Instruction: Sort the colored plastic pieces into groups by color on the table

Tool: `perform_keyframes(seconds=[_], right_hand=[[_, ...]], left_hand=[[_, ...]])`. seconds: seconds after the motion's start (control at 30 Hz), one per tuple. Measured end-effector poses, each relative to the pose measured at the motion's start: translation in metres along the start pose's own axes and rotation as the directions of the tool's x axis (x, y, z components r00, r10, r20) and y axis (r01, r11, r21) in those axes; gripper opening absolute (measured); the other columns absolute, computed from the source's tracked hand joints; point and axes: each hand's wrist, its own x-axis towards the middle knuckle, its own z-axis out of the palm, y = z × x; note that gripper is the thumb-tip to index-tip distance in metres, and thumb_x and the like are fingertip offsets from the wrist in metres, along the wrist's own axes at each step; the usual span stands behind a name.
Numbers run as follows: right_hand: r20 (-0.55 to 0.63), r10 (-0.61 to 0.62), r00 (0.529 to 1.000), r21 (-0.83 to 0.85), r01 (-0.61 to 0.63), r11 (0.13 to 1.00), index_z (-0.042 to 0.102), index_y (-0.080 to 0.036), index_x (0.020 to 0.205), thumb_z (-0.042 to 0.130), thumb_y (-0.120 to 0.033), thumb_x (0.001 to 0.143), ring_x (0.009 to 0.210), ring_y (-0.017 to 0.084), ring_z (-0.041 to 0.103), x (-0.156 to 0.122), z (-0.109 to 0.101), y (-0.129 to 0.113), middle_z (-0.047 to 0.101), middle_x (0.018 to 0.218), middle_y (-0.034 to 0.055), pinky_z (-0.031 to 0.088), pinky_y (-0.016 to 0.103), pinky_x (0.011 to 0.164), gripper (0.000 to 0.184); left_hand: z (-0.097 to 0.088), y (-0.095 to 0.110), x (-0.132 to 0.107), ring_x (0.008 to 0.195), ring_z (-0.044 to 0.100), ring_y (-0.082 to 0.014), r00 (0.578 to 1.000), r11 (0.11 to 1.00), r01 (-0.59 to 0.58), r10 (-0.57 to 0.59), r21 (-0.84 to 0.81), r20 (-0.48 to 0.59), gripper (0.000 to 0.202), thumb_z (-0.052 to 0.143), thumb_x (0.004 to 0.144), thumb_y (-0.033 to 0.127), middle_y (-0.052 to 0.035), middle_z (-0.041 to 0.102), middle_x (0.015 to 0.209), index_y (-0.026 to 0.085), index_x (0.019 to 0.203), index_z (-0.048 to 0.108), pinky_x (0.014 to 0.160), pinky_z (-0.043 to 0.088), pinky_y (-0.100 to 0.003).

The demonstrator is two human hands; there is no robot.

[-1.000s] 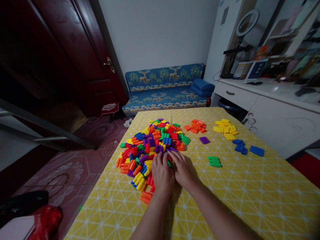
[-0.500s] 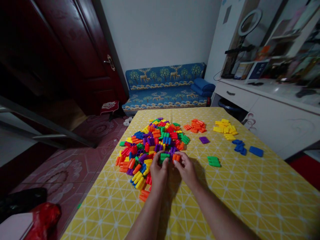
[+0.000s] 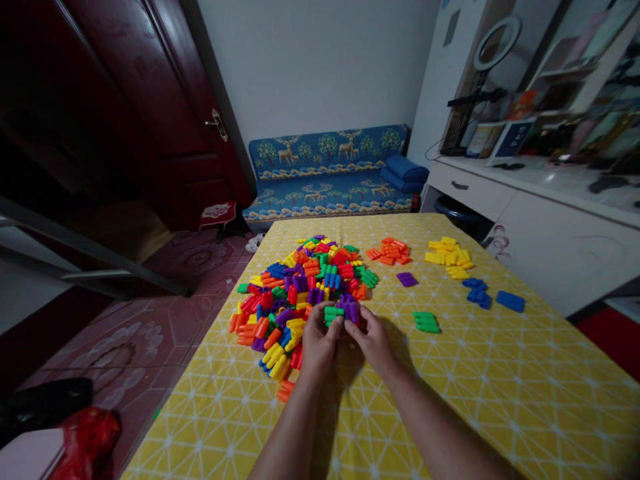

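Observation:
A big mixed pile of coloured plastic blocks (image 3: 305, 287) lies on the yellow patterned tablecloth (image 3: 450, 387). My left hand (image 3: 317, 343) is closed on a green block (image 3: 333, 313) at the pile's near edge. Right beside it, my right hand (image 3: 373, 340) is closed on a purple block (image 3: 350, 310). The two blocks are held close together, just above the cloth. Small sorted groups lie to the right: orange blocks (image 3: 390, 251), yellow blocks (image 3: 450, 257), blue blocks (image 3: 487, 295), a purple block (image 3: 407, 279) and green blocks (image 3: 426, 322).
A blue patterned sofa (image 3: 330, 173) stands behind the table. A white cabinet (image 3: 550, 233) with a ring light (image 3: 495, 43) is at the right. A dark red door (image 3: 165, 113) and a tiled floor (image 3: 150, 333) are at the left.
Both hands lifted from the pile's edge with blocks in them. The left hand holds a green block; the block showing at the right hand went from orange to purple.

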Motion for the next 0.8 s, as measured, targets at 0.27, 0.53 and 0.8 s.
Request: perform_keyframes(seconds=[0.27,0.53,0.8], right_hand=[[-0.187,0.043,0.981,-0.061,-0.056,0.997,0.064,-0.018,0.101,0.064,-0.050,0.079,0.053,0.013,0.056,0.002,-0.004,0.001,0.063,0.069,-0.0002,0.048,0.025,0.049,0.039],[-0.228,0.073,0.971,-0.231,-0.126,0.965,0.067,-0.013,0.086,0.070,-0.027,0.062,0.048,0.014,0.057,0.116,-0.069,-0.026,0.064,0.064,0.0005,0.047,0.025,0.048,0.028],[-0.301,-0.056,0.952,-0.235,-0.018,0.972,0.059,-0.015,0.123,0.069,-0.036,0.070,0.088,0.021,0.068,0.119,-0.067,-0.030,0.064,0.123,0.0156,0.055,0.035,0.077,0.058]], left_hand=[[0.002,0.001,-0.001,0.060,0.058,-0.0096,0.990,0.998,0.038,-0.043,-0.043,-0.137,0.041,0.079,0.068,0.041,0.0038,0.060,0.075,0.019,0.093,0.055,0.054,0.048,-0.020],[0.004,-0.012,0.003,0.057,0.059,-0.0094,0.984,0.997,0.030,-0.042,-0.077,-0.171,0.046,0.079,0.067,0.044,0.0041,0.060,0.075,0.019,0.095,0.053,0.051,0.047,-0.019],[0.002,-0.007,0.001,0.066,0.062,-0.0118,0.987,0.995,0.060,-0.072,-0.083,-0.144,0.043,0.077,0.072,0.045,0.0010,0.062,0.082,0.019,0.099,0.056,0.058,0.050,-0.021]])
